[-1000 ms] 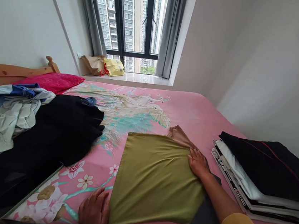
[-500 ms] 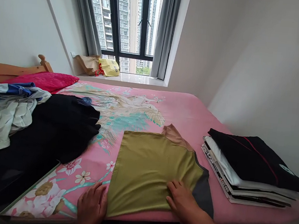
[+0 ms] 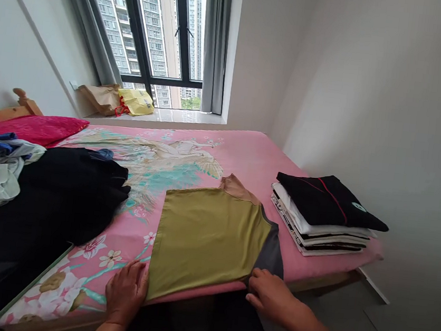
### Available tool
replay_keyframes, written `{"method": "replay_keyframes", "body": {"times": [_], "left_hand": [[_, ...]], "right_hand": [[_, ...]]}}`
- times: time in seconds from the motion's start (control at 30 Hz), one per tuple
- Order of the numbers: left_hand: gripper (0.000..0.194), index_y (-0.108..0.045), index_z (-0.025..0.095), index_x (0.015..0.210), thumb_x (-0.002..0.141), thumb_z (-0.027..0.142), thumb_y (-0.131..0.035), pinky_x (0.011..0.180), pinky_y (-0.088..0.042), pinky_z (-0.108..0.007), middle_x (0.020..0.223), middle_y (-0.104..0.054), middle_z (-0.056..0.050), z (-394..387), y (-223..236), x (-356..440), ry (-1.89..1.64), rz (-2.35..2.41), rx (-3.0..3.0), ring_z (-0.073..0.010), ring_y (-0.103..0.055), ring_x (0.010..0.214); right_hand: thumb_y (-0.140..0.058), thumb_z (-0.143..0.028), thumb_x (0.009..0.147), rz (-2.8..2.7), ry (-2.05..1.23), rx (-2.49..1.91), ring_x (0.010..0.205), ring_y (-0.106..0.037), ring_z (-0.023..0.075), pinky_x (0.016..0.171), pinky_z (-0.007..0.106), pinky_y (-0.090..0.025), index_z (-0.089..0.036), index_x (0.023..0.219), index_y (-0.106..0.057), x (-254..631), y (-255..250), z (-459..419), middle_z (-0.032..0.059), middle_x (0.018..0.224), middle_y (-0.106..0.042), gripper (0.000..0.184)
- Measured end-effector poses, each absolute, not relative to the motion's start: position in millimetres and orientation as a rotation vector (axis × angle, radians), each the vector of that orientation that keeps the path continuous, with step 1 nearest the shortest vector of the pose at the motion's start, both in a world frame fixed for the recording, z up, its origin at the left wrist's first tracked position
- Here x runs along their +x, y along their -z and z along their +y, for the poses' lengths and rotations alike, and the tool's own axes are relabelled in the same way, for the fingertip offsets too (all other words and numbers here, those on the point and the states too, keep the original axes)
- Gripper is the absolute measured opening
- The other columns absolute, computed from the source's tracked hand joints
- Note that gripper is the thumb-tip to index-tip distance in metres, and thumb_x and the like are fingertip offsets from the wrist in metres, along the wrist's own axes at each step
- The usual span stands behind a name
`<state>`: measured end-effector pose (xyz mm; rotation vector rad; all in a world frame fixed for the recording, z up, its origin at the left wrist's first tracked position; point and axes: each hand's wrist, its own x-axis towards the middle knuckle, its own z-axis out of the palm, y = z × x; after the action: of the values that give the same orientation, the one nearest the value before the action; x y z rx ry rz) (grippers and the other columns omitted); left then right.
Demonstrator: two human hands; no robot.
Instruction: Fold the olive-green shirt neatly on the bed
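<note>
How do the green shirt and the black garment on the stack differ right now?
- Placement: the green shirt lies directly on the bed; the black garment tops the stack.
- Look: the green shirt has brown and grey parts at its right end; the black garment has red lines and a small pale logo.
- Hands: both are at the green shirt's near edge; neither is at the black garment.

Shared: both are laid fairly flat.

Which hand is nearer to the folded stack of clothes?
Right. The right hand, at the grey sleeve, is in front and left of the stack; the left hand, by the shirt's hem, is farther left.
</note>
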<state>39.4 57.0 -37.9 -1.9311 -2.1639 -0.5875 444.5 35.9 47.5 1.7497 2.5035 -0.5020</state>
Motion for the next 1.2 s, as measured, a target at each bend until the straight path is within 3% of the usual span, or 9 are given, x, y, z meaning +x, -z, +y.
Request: {"method": "replay_keyframes", "body": {"times": [0.1, 0.2, 0.33, 0.47, 0.6, 0.77, 0.87, 1.03, 1.2], "left_hand": [[0.023, -0.064, 0.023, 0.090, 0.080, 0.035, -0.047, 0.079, -0.042, -0.035, 0.097, -0.065, -0.003, 65, 25, 49, 0.587, -2.276, -1.926, -0.0213, -0.058, 0.089], [0.020, -0.065, 0.023, 0.088, 0.080, 0.029, -0.048, 0.085, -0.043, -0.035, 0.099, -0.065, -0.004, 76, 10, 88, 0.750, -2.115, -2.100, -0.0205, -0.058, 0.095], [0.027, -0.066, 0.025, 0.100, 0.085, 0.026, -0.044, 0.097, -0.040, -0.036, 0.119, -0.060, -0.004, 93, 3, 160, 0.841, -1.832, -2.454, -0.0194, -0.052, 0.114], [0.037, -0.057, 0.024, 0.120, 0.088, 0.031, -0.039, 0.106, -0.026, -0.048, 0.137, -0.047, -0.006, 106, 12, 181, 0.557, -1.992, -2.472, -0.0231, -0.037, 0.130], [0.051, -0.042, 0.024, 0.135, 0.088, 0.042, -0.037, 0.109, -0.011, -0.054, 0.145, -0.036, -0.006, 112, 25, 161, 0.340, -2.025, -2.416, -0.0248, -0.027, 0.135], [0.053, -0.038, 0.025, 0.137, 0.089, 0.045, -0.032, 0.110, -0.007, -0.052, 0.147, -0.032, -0.004, 110, 29, 158, 0.270, -1.994, -2.370, -0.0234, -0.024, 0.137], [0.053, -0.037, 0.026, 0.138, 0.089, 0.046, -0.031, 0.111, -0.006, -0.051, 0.147, -0.031, -0.002, 108, 28, 160, 0.240, -2.002, -2.360, -0.0229, -0.023, 0.137], [0.054, -0.036, 0.027, 0.138, 0.089, 0.047, -0.031, 0.112, -0.001, -0.050, 0.149, -0.028, -0.001, 107, 28, 162, 0.219, -2.027, -2.334, -0.0221, -0.021, 0.138], [0.060, -0.035, 0.026, 0.139, 0.086, 0.054, -0.034, 0.112, 0.001, -0.050, 0.150, -0.026, -0.002, 106, 23, 164, 0.201, -2.054, -2.340, -0.0231, -0.019, 0.138]], "right_hand": [[-0.036, -0.032, 0.089, 2.532, 0.496, 1.909, 0.082, -0.059, 0.0199, 0.073, 0.030, -0.043, -0.019, 0.081, -0.062, 452, -60, 50, 0.0078, 0.083, -0.064, 0.031], [-0.031, -0.030, 0.092, 2.716, 0.441, 2.069, 0.104, -0.054, 0.0188, 0.090, 0.032, -0.039, -0.019, 0.105, -0.058, 434, -61, 74, 0.0090, 0.108, -0.062, 0.032], [-0.032, -0.036, 0.092, 2.739, 0.448, 2.070, 0.131, -0.032, 0.0196, 0.108, 0.040, -0.023, -0.021, 0.130, -0.044, 415, -36, 101, 0.0082, 0.139, -0.043, 0.042], [-0.034, -0.038, 0.090, 2.199, 0.356, 2.354, 0.135, -0.025, 0.0286, 0.104, 0.054, -0.021, -0.015, 0.135, -0.039, 461, -3, 109, 0.0148, 0.144, -0.033, 0.051], [-0.037, -0.035, 0.087, 1.850, 0.192, 2.609, 0.129, -0.034, 0.0318, 0.101, 0.049, -0.029, -0.006, 0.128, -0.046, 511, -1, 106, 0.0210, 0.136, -0.042, 0.051], [-0.029, -0.033, 0.091, 2.316, 0.089, 2.523, 0.135, -0.024, 0.0244, 0.108, 0.042, -0.022, -0.013, 0.136, -0.038, 467, -15, 120, 0.0121, 0.144, -0.034, 0.050], [-0.027, -0.036, 0.092, 2.537, 0.221, 2.283, 0.137, -0.019, 0.0218, 0.111, 0.044, -0.015, -0.017, 0.140, -0.034, 439, -4, 131, 0.0079, 0.147, -0.030, 0.052], [-0.025, -0.037, 0.091, 1.937, 0.248, 2.556, 0.138, -0.014, 0.0255, 0.109, 0.051, -0.010, -0.009, 0.142, -0.027, 479, 24, 135, 0.0113, 0.150, -0.021, 0.058], [-0.028, -0.034, 0.090, 1.843, 0.197, 2.627, 0.137, -0.016, 0.0262, 0.107, 0.050, -0.016, -0.010, 0.141, -0.030, 492, 12, 130, 0.0116, 0.149, -0.025, 0.057]]}}
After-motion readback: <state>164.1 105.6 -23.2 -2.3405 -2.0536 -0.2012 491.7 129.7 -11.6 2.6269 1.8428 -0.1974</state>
